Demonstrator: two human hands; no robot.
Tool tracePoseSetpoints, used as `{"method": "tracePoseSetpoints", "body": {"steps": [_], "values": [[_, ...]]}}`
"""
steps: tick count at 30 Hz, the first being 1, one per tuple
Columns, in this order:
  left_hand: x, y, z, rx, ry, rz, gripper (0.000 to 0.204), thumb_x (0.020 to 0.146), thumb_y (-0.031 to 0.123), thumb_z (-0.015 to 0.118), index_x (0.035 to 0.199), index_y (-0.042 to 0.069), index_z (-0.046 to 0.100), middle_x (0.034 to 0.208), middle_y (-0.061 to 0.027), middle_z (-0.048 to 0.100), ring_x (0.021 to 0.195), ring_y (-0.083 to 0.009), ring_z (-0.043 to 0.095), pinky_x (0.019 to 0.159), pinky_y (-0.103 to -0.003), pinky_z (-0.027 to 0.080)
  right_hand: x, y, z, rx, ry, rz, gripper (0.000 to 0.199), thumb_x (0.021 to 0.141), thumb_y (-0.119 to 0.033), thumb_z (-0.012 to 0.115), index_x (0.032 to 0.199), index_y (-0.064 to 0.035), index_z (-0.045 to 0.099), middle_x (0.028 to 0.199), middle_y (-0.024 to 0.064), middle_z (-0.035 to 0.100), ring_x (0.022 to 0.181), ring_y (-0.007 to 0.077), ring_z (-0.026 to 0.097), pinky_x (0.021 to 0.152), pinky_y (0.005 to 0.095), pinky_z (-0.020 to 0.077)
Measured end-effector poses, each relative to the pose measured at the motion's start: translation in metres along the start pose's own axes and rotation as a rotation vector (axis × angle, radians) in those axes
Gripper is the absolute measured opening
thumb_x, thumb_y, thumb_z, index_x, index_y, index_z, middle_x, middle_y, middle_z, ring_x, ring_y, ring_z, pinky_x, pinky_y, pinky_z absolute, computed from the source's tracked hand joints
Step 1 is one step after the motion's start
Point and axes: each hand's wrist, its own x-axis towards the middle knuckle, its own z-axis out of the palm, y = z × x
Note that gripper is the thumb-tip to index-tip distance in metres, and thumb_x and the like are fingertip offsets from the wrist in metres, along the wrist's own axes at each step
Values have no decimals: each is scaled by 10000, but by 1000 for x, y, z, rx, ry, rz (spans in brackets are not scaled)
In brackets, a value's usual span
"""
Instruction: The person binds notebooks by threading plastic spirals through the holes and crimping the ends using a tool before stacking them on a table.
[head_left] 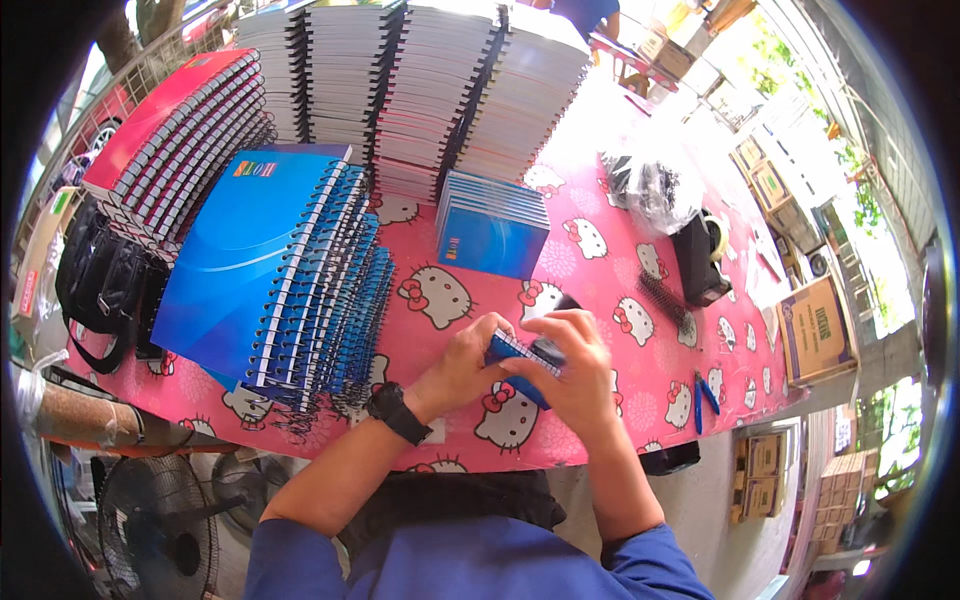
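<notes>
Over the near part of the table, both my hands are closed around a small blue notebook (529, 391), its light punched edge tilted upward. My left hand (466, 362) grips its left end, with a black watch (398, 412) on that wrist. My right hand (576, 368) holds the other end, thumb across the punched edge. A dark, blurred thing shows beneath the right fingers; its kind is unclear. Just beyond the hands stands a stack of small blue notebooks (490, 230). Loose black spiral coils (663, 296) lie to the right.
Large blue spiral notebooks (250, 260) pile up at left, beside red ones (170, 130). Tall stacks of bound books (430, 90) line the back. On the right are a tape dispenser (703, 258), a clear plastic bag (668, 200) and blue-handled pliers (707, 400). A fan (160, 525) stands below.
</notes>
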Motion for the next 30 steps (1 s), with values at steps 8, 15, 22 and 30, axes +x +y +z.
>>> {"method": "tracePoseSetpoints", "body": {"steps": [8, 15, 22, 30], "values": [[2, 9, 7, 42, 44, 26, 302, 762, 96, 703, 968, 25, 493, 829, -158, 550, 808, -354, 573, 678, -408, 457, 2, 1, 13, -39, 48, -107, 175, 772, -70, 680, 934, -21, 631, 819, 105, 610, 761, 287, 574, 687, 377, 470], [2, 6, 14, 41, 139, 174, 264, 748, 45, 690, 918, 30, 489, 787, -122, 523, 725, -279, 548, 643, -358, 444, 4, -3, 15, 13, 18, 14, 208, 740, -121, 729, 900, -28, 635, 825, 106, 590, 761, 284, 570, 670, 373, 468], [2, 9, 13, -20, 123, 104, 251, 739, 78, 717, 860, 36, 501, 748, -117, 534, 697, -293, 557, 633, -373, 451, 13, 3, 6, -30, -102, -68, 184, 757, -141, 716, 828, -24, 594, 765, 110, 536, 724, 296, 544, 652, 390, 453], [0, 6, 14, 66, 43, 81, 332, 732, 170, 755, 857, 14, 490, 802, -176, 564, 779, -349, 582, 667, -401, 451, 13, 3, -3, -213, -267, -248, 108, 801, -69, 614, 881, 2, 603, 797, 134, 548, 750, 320, 548, 659, 404, 456]]}}
